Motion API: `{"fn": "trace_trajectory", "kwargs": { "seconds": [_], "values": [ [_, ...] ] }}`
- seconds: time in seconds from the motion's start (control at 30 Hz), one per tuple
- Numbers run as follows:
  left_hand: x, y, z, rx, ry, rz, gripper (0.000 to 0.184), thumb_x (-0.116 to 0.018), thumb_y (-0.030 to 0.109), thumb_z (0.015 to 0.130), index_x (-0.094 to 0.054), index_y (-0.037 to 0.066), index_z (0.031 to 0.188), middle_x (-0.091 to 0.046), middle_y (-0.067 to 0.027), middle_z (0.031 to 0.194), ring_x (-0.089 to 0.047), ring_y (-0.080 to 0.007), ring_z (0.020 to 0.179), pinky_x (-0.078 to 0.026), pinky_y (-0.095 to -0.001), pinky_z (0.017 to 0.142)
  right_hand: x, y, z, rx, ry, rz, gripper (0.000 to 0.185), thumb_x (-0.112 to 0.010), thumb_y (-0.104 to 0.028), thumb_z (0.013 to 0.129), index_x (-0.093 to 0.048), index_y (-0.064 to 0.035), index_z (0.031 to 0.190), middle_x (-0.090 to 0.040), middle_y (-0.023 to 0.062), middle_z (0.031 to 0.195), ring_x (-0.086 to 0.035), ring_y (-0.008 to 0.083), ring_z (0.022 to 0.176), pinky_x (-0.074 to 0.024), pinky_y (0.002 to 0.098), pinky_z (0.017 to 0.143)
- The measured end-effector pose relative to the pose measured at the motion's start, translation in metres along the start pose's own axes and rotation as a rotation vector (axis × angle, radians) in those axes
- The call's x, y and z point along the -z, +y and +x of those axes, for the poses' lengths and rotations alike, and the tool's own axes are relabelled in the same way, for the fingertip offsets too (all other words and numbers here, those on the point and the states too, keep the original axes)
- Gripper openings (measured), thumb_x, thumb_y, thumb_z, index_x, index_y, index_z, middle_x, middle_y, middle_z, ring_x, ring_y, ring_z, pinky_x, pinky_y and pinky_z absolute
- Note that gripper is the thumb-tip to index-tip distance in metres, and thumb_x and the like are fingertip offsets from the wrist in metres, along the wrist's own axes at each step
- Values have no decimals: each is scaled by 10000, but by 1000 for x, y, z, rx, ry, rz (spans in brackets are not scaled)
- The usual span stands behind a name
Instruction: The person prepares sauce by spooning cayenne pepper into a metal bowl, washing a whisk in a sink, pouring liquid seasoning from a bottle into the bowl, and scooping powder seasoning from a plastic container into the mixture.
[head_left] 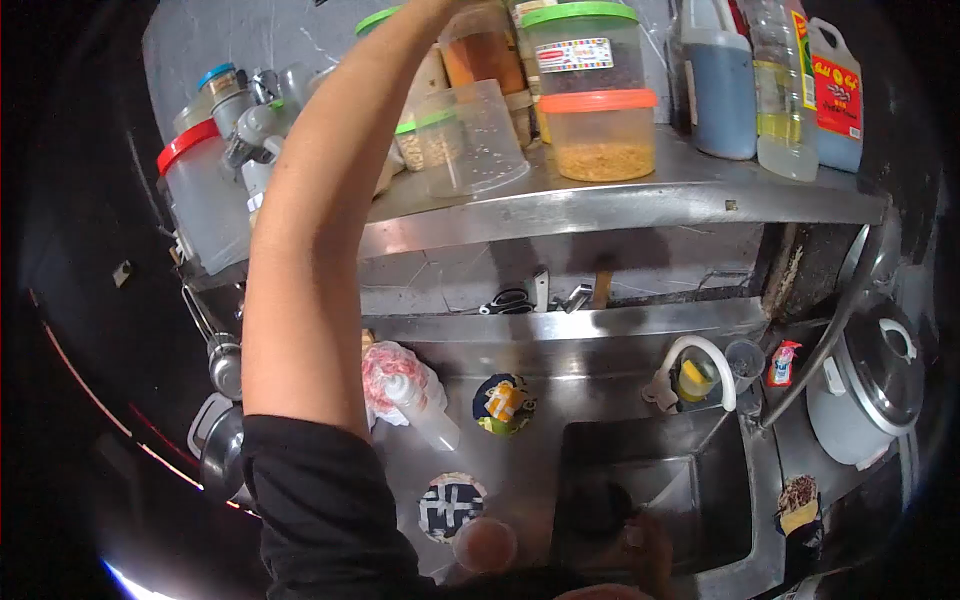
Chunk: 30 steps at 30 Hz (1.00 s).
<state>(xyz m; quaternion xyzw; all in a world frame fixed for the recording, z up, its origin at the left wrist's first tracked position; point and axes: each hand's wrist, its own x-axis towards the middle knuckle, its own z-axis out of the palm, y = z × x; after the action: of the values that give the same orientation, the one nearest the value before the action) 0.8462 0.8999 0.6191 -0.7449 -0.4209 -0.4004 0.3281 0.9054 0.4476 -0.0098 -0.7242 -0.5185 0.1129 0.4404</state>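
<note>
My left forearm, in a short black sleeve [330,510], stretches up across the view to the steel shelf [620,205]. The left hand itself lies beyond the top edge, so its grip is hidden. Close to that wrist stands a clear tub with orange-brown contents [485,55]. Below it, a translucent empty-looking container [475,140] leans in front of a green-lidded jar. A dim brownish shape [650,550] low in the sink [650,480] could be my right hand or a reflection; no fingers can be made out.
Stacked tubs [600,135] and large bottles [720,90] line the shelf's right side. A red-lidded container [205,190] stands at its left end. On the counter are a squeeze bottle [425,415], cloth pads [505,403] and a clear cup [485,545]. A rice cooker [865,390] sits right.
</note>
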Motion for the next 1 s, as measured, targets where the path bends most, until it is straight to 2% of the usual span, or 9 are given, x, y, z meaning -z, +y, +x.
{"fn": "trace_trajectory", "kwargs": {
  "seconds": [0.03,0.1,0.3,0.4,0.5,0.6,0.7,0.87,1.0],
  "values": [
    [-20,-16,13,-133,-87,36,295,-615,236,787,-691,7,957,-656,-247,1003,-638,-374,975,-517,-454,804,3,-6,2,3,-1,1,378,-729,-82,683,-621,-109,1044,-616,133,1067,-598,322,1010,-491,399,850],
    [-48,-29,21,-131,-9,69,260,-619,192,765,-694,2,925,-655,-248,990,-641,-375,957,-521,-459,795,9,-20,3,2,-7,4,380,-732,-74,678,-622,-100,1040,-619,135,1074,-595,319,1025,-486,395,869],
    [-18,-18,-4,-301,-120,141,211,-603,121,771,-677,-15,914,-665,-225,956,-647,-390,898,-518,-484,777,-1,2,-3,66,48,-2,377,-716,-52,682,-625,-99,1045,-628,131,1049,-600,305,1017,-485,385,872],
    [-16,-22,-9,-381,-28,125,210,-630,120,764,-663,-23,915,-659,-237,945,-637,-401,907,-517,-477,777,10,-39,0,-13,61,40,377,-711,-43,681,-629,-98,1045,-628,129,1035,-601,304,1004,-484,386,866],
    [-5,-39,-28,-455,8,-30,271,-620,93,762,-610,-35,1000,-633,-265,993,-617,-429,927,-513,-478,786,3,-8,-9,-29,15,107,375,-705,-26,676,-632,-94,1038,-625,129,1027,-602,309,987,-484,391,850],
    [-24,-60,-22,-435,151,-141,343,-594,54,751,-530,-46,1073,-598,-296,1030,-595,-460,937,-502,-494,790,-2,2,-12,-27,-19,135,380,-705,-13,667,-633,-93,1031,-622,131,1019,-603,318,971,-484,398,834],
    [-39,-78,-8,-422,75,-18,398,-582,30,733,-474,-49,1108,-584,-297,1019,-588,-468,933,-492,-508,787,-1,4,-12,29,-25,75,394,-716,-7,654,-630,-96,1028,-617,134,1021,-600,333,962,-483,406,823],
    [-27,-77,-18,-435,81,-3,377,-605,47,725,-489,-42,1072,-591,-283,991,-587,-454,945,-491,-502,787,-3,10,-9,98,-7,36,401,-717,1,649,-626,-95,1027,-613,141,1041,-597,344,973,-481,420,832],
    [-18,-77,-24,-398,27,42,379,-641,103,747,-498,-20,1076,-595,-272,1017,-590,-447,943,-492,-499,782,6,-6,-6,11,-49,25,391,-708,-3,664,-620,-95,1033,-615,145,1046,-594,353,993,-482,421,833]
  ]
}}
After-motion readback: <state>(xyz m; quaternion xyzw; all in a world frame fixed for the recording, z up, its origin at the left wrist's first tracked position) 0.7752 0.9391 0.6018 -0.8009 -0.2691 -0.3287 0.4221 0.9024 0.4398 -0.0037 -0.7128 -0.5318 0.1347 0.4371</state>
